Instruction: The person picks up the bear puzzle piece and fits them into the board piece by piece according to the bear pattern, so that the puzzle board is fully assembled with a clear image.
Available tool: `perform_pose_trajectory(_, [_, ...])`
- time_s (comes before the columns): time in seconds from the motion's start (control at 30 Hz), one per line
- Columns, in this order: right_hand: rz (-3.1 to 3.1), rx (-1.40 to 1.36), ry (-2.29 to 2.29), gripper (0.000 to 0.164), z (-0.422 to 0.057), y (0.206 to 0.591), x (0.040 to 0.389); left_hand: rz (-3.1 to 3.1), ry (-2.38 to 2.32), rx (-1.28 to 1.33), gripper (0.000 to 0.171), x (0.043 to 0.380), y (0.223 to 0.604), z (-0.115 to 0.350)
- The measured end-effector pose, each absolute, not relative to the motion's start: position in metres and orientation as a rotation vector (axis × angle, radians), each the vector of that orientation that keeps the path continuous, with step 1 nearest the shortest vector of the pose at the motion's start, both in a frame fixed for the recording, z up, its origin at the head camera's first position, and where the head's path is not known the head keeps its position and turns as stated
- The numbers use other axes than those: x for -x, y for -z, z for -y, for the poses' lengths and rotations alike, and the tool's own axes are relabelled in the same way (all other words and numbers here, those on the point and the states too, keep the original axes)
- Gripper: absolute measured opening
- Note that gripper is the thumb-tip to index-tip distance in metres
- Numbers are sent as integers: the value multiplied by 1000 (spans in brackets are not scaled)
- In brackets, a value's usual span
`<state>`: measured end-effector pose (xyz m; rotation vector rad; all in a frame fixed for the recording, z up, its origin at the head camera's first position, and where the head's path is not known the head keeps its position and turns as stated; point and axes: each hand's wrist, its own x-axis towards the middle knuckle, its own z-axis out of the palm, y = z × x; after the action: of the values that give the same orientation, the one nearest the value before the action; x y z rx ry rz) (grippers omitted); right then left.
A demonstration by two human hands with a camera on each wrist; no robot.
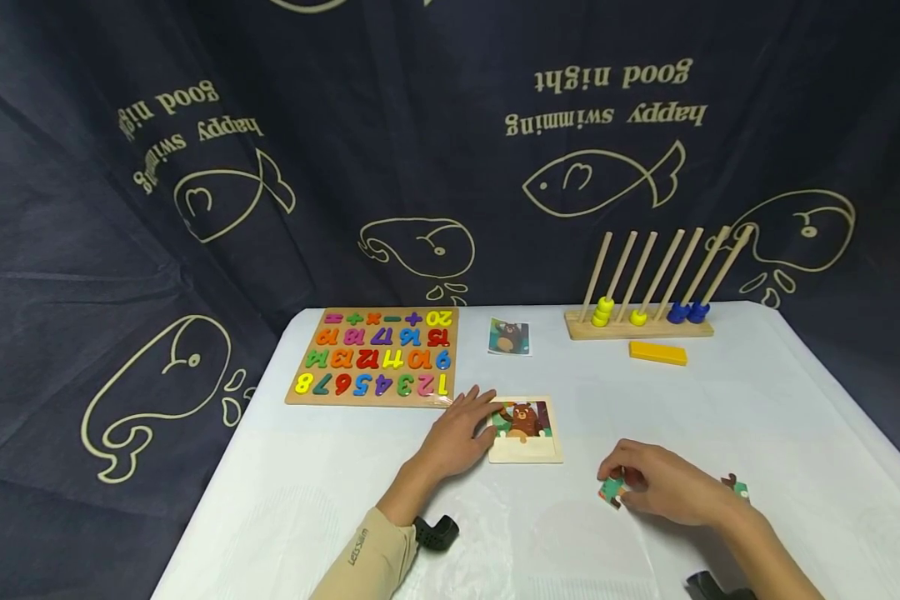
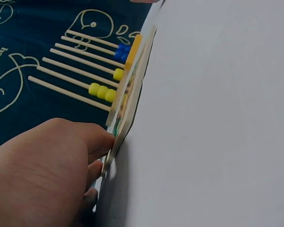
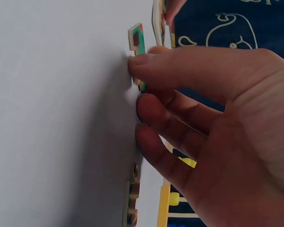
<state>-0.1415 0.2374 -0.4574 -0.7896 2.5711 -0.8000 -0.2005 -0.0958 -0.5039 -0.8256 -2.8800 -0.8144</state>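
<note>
A jigsaw puzzle board (image 1: 525, 451) with a brown bear picture lies on the white table. Its top part is filled with pieces, and a bare strip shows along the side nearer to me. My left hand (image 1: 461, 435) rests at the board's left edge, thumb and fingertips touching it; the left wrist view shows the thumb against the rim. Over the table to the right, my right hand (image 1: 663, 483) pinches a green puzzle piece (image 1: 611, 491) between thumb and fingers. Another puzzle piece (image 1: 737, 486) lies beyond that wrist, partly hidden by the arm.
A number board (image 1: 375, 401) lies at the back left. Behind the puzzle board is a small bear picture card (image 1: 510, 337). At the back right stands a wooden bead counter (image 1: 640, 330) with upright rods, and a yellow block (image 1: 657, 353) lies before it. A dark printed curtain (image 1: 420, 150) hangs behind.
</note>
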Motion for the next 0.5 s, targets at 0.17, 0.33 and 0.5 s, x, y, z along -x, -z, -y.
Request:
perform_pose_trajectory(0.17, [-2671, 800, 752, 27, -232, 457, 140, 2880, 812, 826, 43, 200, 503, 96])
perform_pose_trajectory(0.33, [-2717, 736, 736, 26, -222, 456, 142, 2877, 812, 829, 43, 200, 504, 96])
perform_pose_trajectory(0.5, [-2754, 756, 751, 29, -206, 456, 147, 2875, 815, 835, 43, 200, 505, 96])
